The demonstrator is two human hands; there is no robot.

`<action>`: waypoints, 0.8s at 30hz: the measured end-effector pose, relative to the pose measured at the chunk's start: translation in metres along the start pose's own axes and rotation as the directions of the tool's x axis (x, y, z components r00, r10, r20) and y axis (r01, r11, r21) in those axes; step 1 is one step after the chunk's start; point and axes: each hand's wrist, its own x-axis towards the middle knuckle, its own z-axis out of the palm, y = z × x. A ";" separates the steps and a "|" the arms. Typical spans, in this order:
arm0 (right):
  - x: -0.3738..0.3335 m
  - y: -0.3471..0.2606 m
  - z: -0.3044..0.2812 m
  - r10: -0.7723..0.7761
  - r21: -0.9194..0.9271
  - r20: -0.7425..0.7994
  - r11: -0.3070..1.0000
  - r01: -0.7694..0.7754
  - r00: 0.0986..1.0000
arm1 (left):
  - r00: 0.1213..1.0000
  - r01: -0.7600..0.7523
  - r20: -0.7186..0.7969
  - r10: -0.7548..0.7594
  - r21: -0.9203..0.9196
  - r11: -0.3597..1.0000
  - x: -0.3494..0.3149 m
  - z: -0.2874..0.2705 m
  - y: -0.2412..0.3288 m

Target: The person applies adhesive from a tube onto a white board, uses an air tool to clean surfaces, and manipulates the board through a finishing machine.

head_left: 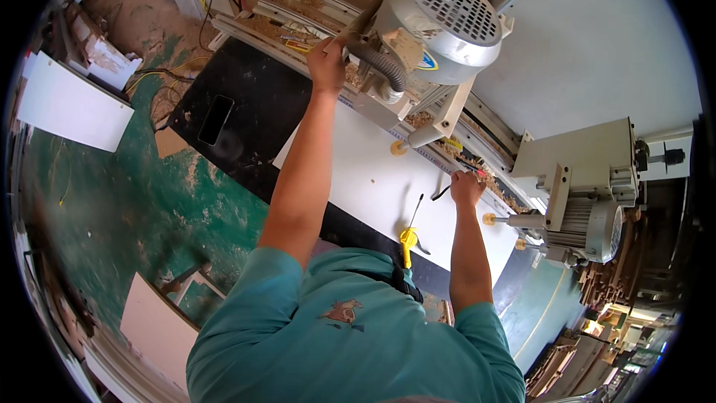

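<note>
My left hand (327, 66) is closed at the machine's rail, next to a grey corrugated hose (379, 61); what its fingers hold is hidden. My right hand (468, 188) is closed over the panel's far edge, and a thin bent black tool (441, 193) sticks out from its left side. Between my arms lies a white panel (350, 172) on a black table (257, 78). A yellow air blow gun (407, 238) with a thin nozzle rests at the panel's near edge, close to my body.
Beyond my left hand stands a big silver motor (440, 26). Another motor (585, 227) is at the right, with drilling spindles (514, 220) over the panel. A black phone (215, 119) lies on the table's left. Wood chips (280, 27) litter the rails. White boards (74, 101) stand at left.
</note>
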 end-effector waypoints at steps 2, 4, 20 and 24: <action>0.004 -0.008 -0.005 -0.018 0.001 -0.011 1.000 0.018 1.000 | 1.000 -0.003 0.001 0.003 0.049 0.999 -0.002 -0.007 -0.010; -0.001 -0.003 -0.001 0.004 0.004 -0.019 1.000 -0.004 1.000 | 0.999 0.034 0.011 -0.035 0.084 0.996 -0.005 0.000 -0.007; -0.029 -0.002 -0.045 -0.133 0.595 -0.298 0.749 0.293 0.945 | 0.908 -0.401 0.402 0.119 0.752 0.522 -0.181 -0.133 -0.073; -0.199 -0.023 0.025 -0.147 0.427 -0.087 0.888 0.170 0.985 | 0.593 -0.578 0.773 -0.224 0.603 0.550 -0.273 -0.137 -0.038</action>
